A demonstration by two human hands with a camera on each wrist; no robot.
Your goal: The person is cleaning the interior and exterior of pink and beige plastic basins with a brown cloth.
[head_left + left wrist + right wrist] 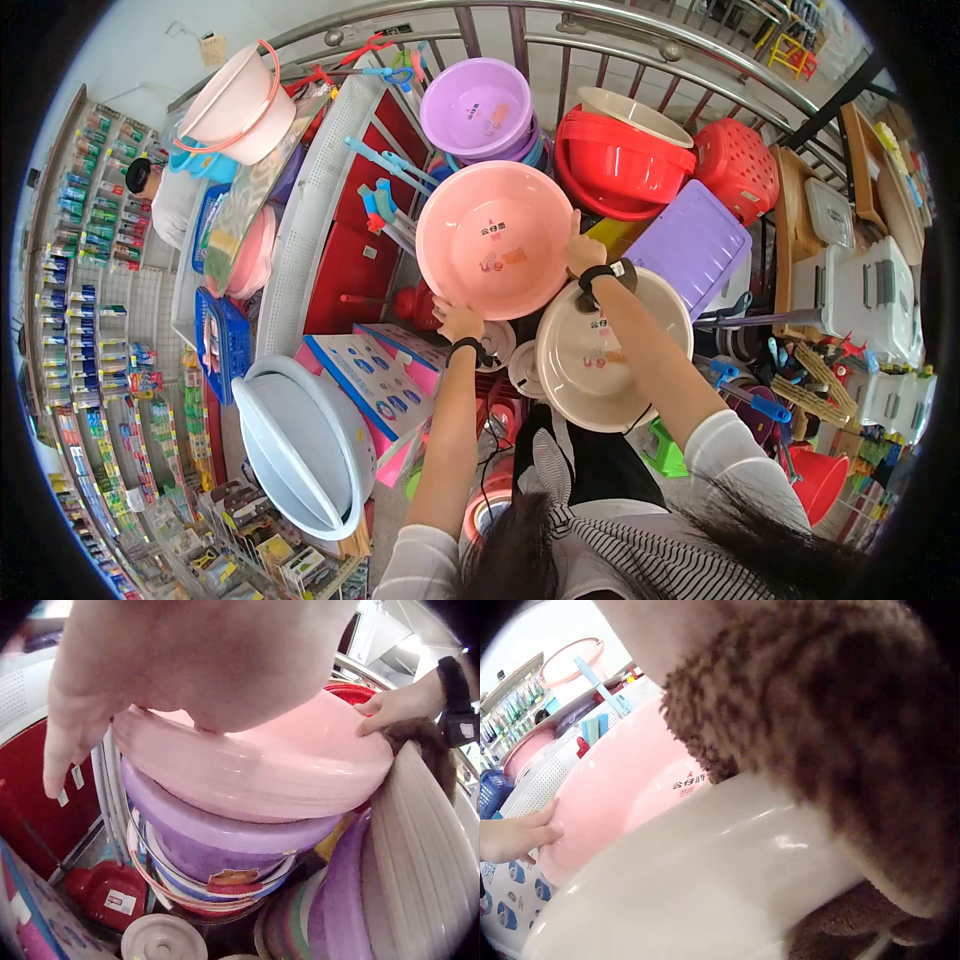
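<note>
A round pink basin (495,240) with printed writing inside is between my two hands, over a purple basin (232,832) in the left wrist view. My left hand (458,320) grips its lower-left rim. On the right side of that rim my right hand (588,250) holds on, thumb inside, as the left wrist view shows. A cream basin (570,385) sits below my right forearm. Brown fuzzy material (810,727) by my right wrist covers much of the right wrist view and hides the right fingers there.
Behind stands a lilac basin (475,105) on a stack, beside red basins (625,160) and a purple lid (690,245). Light-blue basins (300,445) and a patterned box (375,380) are at the left. Metal railing (620,45) runs along the back.
</note>
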